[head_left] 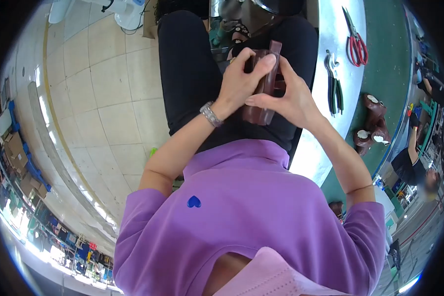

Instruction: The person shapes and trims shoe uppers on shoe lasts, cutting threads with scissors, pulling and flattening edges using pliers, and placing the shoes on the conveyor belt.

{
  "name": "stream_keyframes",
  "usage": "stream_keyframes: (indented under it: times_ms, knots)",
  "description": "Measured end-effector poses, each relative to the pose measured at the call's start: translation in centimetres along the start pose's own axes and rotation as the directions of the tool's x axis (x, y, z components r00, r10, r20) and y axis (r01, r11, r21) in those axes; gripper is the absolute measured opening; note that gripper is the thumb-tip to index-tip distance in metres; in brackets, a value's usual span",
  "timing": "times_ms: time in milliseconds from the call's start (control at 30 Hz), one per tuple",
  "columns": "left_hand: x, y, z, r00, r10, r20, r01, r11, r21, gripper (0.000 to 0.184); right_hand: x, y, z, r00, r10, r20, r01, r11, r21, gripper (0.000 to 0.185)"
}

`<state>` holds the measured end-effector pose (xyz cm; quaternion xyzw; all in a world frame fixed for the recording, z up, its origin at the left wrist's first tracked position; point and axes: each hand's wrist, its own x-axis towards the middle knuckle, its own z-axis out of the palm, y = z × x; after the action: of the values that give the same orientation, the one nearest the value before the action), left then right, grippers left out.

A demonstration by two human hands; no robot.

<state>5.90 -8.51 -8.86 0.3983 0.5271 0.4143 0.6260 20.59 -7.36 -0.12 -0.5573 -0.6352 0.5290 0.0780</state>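
Note:
Above my lap, both hands are closed around a glossy dark-brown moulded part (259, 114), roughly cylindrical with a narrow tab at its upper end. My left hand (240, 79), with a metal bracelet at the wrist, grips its upper left side, thumb pressed on the surface. My right hand (292, 96) wraps its right side, its thumb lying across the lower middle. The fingers behind the part are largely hidden. What exactly the part is, I cannot tell.
On the shiny metal bench top to the right lie green-handled pliers (335, 84) and red-handled scissors (357, 48). Further right, brown moulded pieces (378, 123) with whitish ends rest on a green surface. Another person (410, 160) is at the far right. Tiled floor (113, 108) spreads left.

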Motion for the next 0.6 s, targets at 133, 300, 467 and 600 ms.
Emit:
stream_keyframes:
  times_ms: [133, 300, 467, 600]
  knots:
    - [0.9, -0.2, -0.9, 0.976, -0.115, 0.187, 0.176, 0.919, -0.353, 0.047, -1.1, 2.1, -0.6, 0.992, -0.104, 0.066, 0.073, 0.929, 0.362, 0.119]
    - [0.4, 0.2, -2.8, 0.958, -0.171, 0.230, 0.247, 0.899, -0.362, 0.048, -2.4, 2.5, 1.3, 0.976, -0.212, 0.045, 0.186, 0.927, 0.325, 0.109]
    - [-0.6, 0.9, -3.0, 0.946, -0.165, 0.279, 0.256, 0.909, -0.329, 0.049, -2.9, 2.9, 1.8, 0.975, -0.223, 0.001, 0.216, 0.945, 0.245, 0.103]
    - [-1.2, 0.5, -2.2, 0.965, -0.081, 0.248, 0.162, 0.932, -0.324, 0.053, -2.4, 4.2, 0.9, 0.983, -0.183, -0.010, 0.163, 0.850, 0.500, 0.095]
